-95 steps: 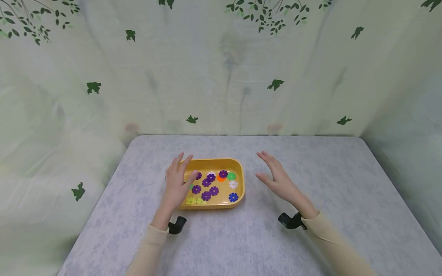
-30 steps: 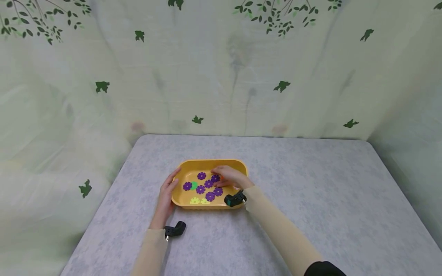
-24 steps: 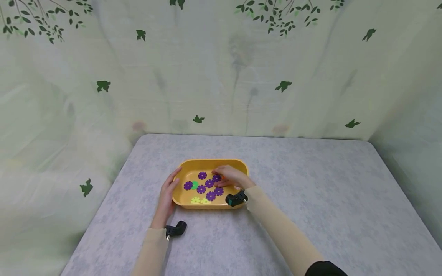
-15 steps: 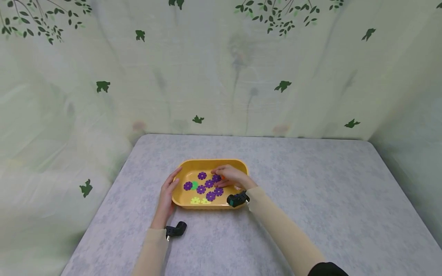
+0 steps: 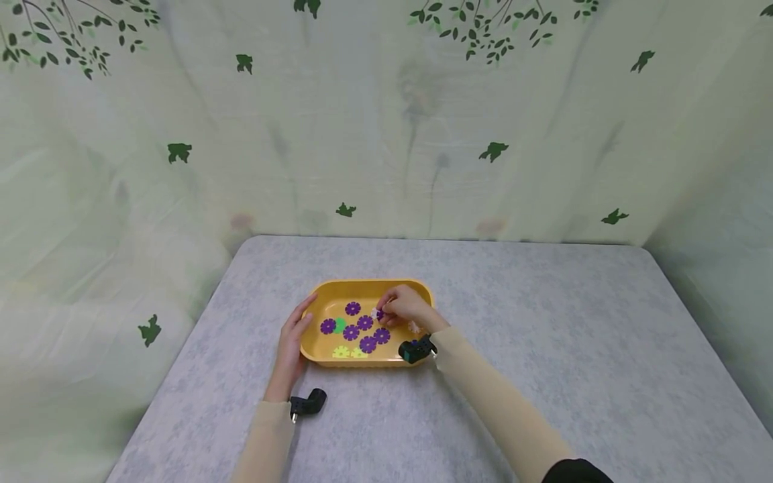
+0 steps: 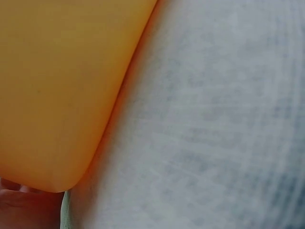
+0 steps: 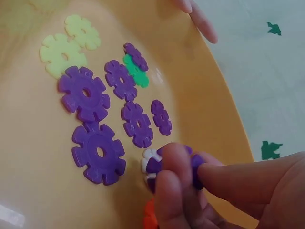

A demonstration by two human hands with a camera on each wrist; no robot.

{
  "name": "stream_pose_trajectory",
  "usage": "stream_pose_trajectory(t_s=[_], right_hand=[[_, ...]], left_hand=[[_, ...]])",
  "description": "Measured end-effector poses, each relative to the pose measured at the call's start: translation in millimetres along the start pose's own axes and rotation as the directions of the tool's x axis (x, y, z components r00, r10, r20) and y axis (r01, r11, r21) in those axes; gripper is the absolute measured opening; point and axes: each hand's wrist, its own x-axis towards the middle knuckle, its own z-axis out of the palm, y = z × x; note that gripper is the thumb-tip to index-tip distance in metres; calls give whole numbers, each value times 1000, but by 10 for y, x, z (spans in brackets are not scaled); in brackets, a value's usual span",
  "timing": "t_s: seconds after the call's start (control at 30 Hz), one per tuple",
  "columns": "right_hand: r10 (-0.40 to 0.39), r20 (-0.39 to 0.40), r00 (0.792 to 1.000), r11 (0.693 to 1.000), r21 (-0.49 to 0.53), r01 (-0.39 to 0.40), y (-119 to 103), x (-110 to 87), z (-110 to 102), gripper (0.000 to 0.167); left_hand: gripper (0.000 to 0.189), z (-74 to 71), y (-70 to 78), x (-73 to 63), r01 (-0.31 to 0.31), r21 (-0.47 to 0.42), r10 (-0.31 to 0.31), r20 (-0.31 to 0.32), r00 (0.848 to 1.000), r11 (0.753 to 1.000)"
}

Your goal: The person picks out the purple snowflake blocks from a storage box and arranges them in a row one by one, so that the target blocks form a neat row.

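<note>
In the centre of the head view, a yellow tray [image 5: 356,288] rests on the grey worktop [image 5: 513,302]. The main change is at its right: half a second ago the right hand [image 5: 406,306] had its fingers apart among the pieces; now thumb and fingers have come together, pinching a purple notched disc [image 7: 196,167]. A white notched disc [image 7: 145,163] shows against it at the fingertips, lower centre of the right wrist view; whether the two are joined I cannot tell. This suggests reaching has given way to handling.

The left hand [image 5: 292,335] stays at the tray's left end, thumb over the rim, apparently steadying it.

The loose pieces keep their layout: six purple discs [image 7: 99,152] lie mid-tray, one overlapping a green disc [image 7: 137,71] in the upper middle of the right wrist view. Two yellow discs [image 7: 62,55] lie at that view's upper left. An orange disc [image 7: 150,215] shows at its bottom edge, partly hidden by the fingers.
</note>
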Motion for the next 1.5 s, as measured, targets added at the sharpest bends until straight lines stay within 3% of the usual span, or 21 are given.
stream_pose_trajectory(t_s=[0.23,0.4,0.6,0.8,1.0,1.2,1.5], right_hand=[[-72,-1,997,997,-24,72,-44,-93,-125,15],[-119,17,993,990,80,117,-46,-223,-330,20],[-131,-45,990,976,167,136,77,-397,-616,20],[-62,-160,985,975,203,94,363,-543,-858,21],[27,-246,969,985,170,16,615,-668,-985,20],[46,-255,966,991,136,-11,806,-734,-1015,19],[41,-251,967,998,52,-29,963,-758,-952,18]], left_hand=[[42,-95,-246,105,-34,5,34,-15,999,999],[41,-93,-251,109,-36,21,37,-22,999,999],[41,-83,-236,107,-15,40,16,-27,999,999],[42,-74,-218,100,18,35,-17,-31,999,999],[41,-61,-224,98,26,64,-23,-50,998,998],[41,-79,-243,106,25,75,-21,-51,998,997],[46,-156,-262,138,48,-27,-47,38,998,998]])
